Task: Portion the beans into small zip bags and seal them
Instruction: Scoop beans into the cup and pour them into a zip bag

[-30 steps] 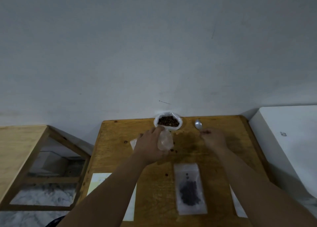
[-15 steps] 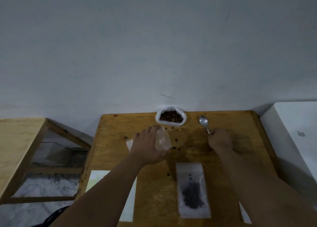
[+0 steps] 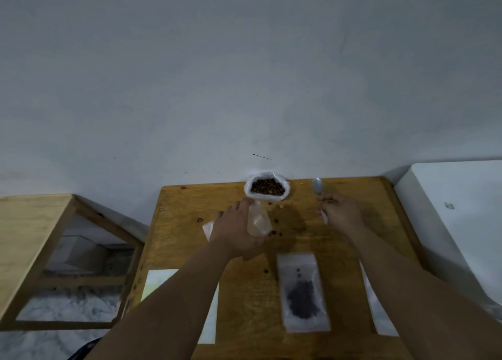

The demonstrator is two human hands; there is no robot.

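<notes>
A white bag of brown beans (image 3: pixel 267 188) stands open at the table's far edge by the wall. Just in front of it, my left hand (image 3: pixel 235 230) holds an empty clear zip bag (image 3: pixel 258 222). My right hand (image 3: pixel 341 213) grips the handle of a metal spoon (image 3: pixel 318 186), whose bowl points toward the wall, right of the bean bag. A filled zip bag (image 3: pixel 302 294) with dark beans lies flat near the table's front. Several loose beans (image 3: pixel 275 233) are scattered between the hands.
The wooden table (image 3: pixel 353 240) is small. Spare flat bags (image 3: pixel 209 229) peek out under my left hand. White paper sheets lie at the front left (image 3: pixel 157 281) and front right (image 3: pixel 376 313). A white appliance (image 3: pixel 456 218) stands right; a wooden frame (image 3: pixel 54 251) left.
My right hand closed on the spoon's handle and shifted right, away from the bean bag. My left hand keeps the empty bag in about the same place.
</notes>
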